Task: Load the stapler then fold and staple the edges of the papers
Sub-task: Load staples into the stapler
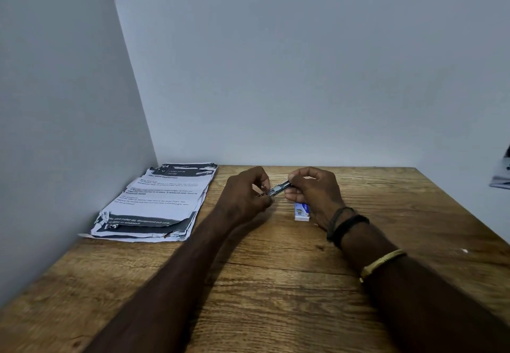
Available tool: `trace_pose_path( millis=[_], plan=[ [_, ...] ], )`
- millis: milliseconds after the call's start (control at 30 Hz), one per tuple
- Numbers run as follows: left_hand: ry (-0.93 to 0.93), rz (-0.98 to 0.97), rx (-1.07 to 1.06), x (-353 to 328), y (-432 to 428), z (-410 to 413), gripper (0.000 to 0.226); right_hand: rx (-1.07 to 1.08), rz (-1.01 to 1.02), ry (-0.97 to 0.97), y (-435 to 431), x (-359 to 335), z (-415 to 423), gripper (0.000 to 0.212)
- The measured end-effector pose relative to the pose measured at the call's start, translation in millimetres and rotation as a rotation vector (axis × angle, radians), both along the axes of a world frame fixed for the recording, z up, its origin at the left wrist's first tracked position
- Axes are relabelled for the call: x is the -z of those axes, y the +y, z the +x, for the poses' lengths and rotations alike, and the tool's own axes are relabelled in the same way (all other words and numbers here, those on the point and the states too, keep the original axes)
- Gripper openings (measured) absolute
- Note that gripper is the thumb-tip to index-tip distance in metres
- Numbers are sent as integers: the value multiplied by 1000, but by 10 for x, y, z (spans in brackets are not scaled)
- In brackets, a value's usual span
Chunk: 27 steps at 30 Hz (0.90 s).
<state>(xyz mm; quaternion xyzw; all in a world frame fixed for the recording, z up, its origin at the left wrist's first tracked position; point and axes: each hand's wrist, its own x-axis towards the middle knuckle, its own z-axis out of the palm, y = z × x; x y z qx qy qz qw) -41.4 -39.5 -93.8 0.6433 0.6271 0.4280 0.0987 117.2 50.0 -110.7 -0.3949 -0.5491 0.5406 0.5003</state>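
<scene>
A small metal stapler (279,188) is held above the wooden table (276,283) between both hands. My right hand (314,191) grips its right end with curled fingers. My left hand (245,192) pinches at its left end; what lies between those fingertips is too small to tell. A small white and blue staple box (301,211) lies on the table just below my right hand. A stack of printed papers (157,203) with torn, crumpled edges lies at the far left of the table, against the wall.
Grey walls close the table at the back and the left. A dark object (502,176) shows at the right frame edge. Bare wood stretches in front of my forearms.
</scene>
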Motion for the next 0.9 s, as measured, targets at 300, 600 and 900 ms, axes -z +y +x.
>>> trace_pose_path(
  millis=[300,600,900],
  plan=[
    [58,25,-43,-34,-44,-12,7,168,537,-545,-186,-82,-29,7],
    [48,45,-174,-38,-48,-22,7,171,867,-931,-298,-114,-13,24],
    [43,23,-148,-18,-33,-7,4,143,869,-799,-309,-106,-65,11]
  ],
)
